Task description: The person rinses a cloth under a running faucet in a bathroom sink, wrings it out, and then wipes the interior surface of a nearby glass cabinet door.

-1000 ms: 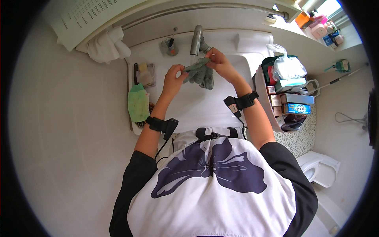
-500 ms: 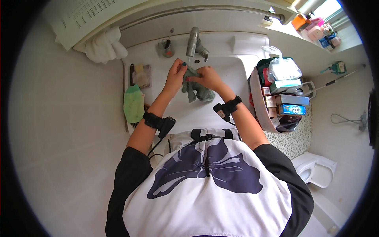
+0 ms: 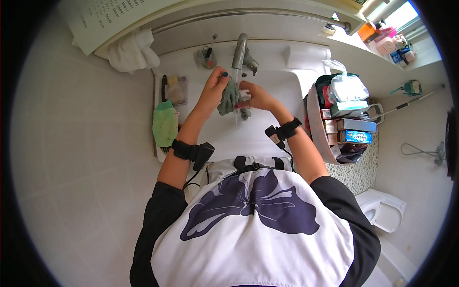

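A wet grey-green cloth (image 3: 229, 98) hangs bunched over the white sink basin (image 3: 277, 122), under the metal faucet (image 3: 240, 50). Water runs from the spout down onto it. My left hand (image 3: 213, 91) is closed on the cloth's upper left part, thumb up. At the cloth's right side, my right hand (image 3: 259, 97) curls its fingers round part of it, and a short end dangles below. Something small and white shows between the right fingers; its kind I cannot make out.
On the left rim are a green mitt-like cloth (image 3: 165, 123) and a soap dish (image 3: 177, 91). A clear cup (image 3: 206, 58) stands behind. At right sits a bin (image 3: 317, 125) packed with boxes. A metal rail (image 3: 205, 18) with a white towel (image 3: 131, 52) crosses above.
Water now visibly streams from the faucet over the cloth. The cloth is gathered up more on the right, and a white bit has appeared in my right hand. The view has shifted slightly.
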The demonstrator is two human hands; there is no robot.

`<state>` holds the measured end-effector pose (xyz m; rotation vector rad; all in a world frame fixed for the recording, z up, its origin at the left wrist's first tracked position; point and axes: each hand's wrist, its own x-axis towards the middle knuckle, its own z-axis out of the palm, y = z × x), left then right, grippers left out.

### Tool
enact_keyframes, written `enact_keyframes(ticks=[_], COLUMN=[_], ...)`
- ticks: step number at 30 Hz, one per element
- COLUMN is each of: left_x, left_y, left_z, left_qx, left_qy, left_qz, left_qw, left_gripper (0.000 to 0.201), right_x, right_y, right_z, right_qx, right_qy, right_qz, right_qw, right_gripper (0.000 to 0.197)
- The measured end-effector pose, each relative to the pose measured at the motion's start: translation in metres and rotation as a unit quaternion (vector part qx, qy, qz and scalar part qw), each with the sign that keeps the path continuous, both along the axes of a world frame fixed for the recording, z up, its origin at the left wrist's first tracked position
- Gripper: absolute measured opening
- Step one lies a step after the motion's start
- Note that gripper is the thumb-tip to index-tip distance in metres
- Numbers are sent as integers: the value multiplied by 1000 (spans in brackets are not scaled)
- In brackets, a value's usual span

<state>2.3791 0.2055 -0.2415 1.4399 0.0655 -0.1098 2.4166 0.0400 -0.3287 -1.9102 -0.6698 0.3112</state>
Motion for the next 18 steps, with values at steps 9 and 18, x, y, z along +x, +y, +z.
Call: enact_keyframes(ticks=[9,18], left_x=[3,-4], left_y=[1,19], left_z=[14,31], left_qx=[59,100], left_qy=[-82,-120], left_qz=[-37,20], left_qw=[994,988], left_gripper=[13,12], right_x=[-1,8], right_y=[10,-10], right_z=[33,-26], right_qx=[-10,-199], right_qy=[119,-101], right_qz=[69,21], right_qw=[990,975], right_gripper=[39,38])
